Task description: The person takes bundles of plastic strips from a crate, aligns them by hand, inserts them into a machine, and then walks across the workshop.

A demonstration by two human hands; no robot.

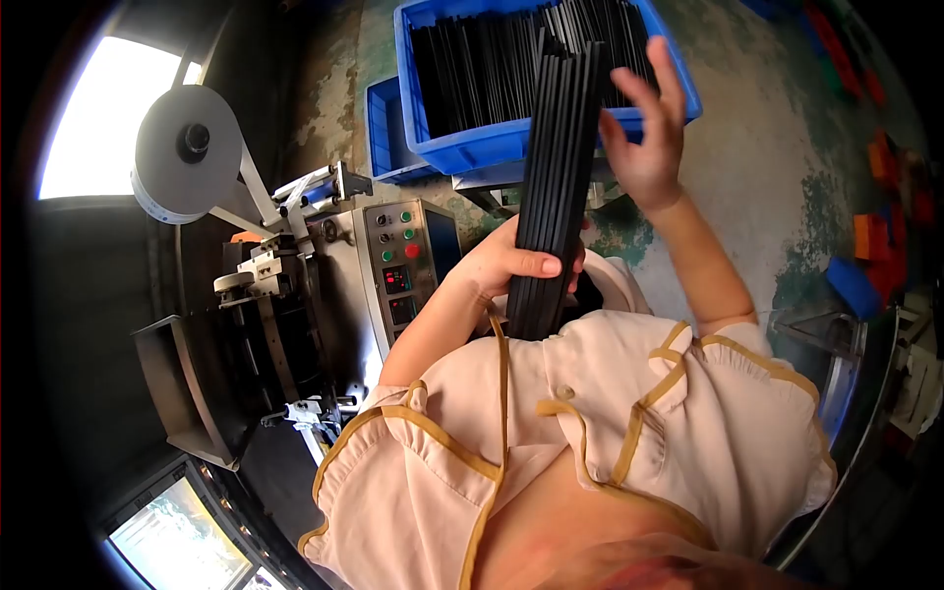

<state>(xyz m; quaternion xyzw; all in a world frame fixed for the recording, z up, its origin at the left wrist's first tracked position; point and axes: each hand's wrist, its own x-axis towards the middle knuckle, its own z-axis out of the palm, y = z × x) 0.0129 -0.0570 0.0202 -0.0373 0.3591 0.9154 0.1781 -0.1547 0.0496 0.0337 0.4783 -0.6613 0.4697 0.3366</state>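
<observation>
A bundle of long thin black strips stands nearly upright in front of my body. My left hand is closed around its lower part, the thumb lying across the front. My right hand is raised beside the upper end of the bundle, its fingers spread and slightly blurred, holding nothing. Behind the bundle, a blue crate is packed with rows of similar black strips. What exactly the strips are for their kind I cannot make out.
On the left stands a machine with a control panel of coloured buttons and red displays. A large white reel is mounted above it. A smaller blue bin sits beside the crate. Orange and blue bins are at the far right.
</observation>
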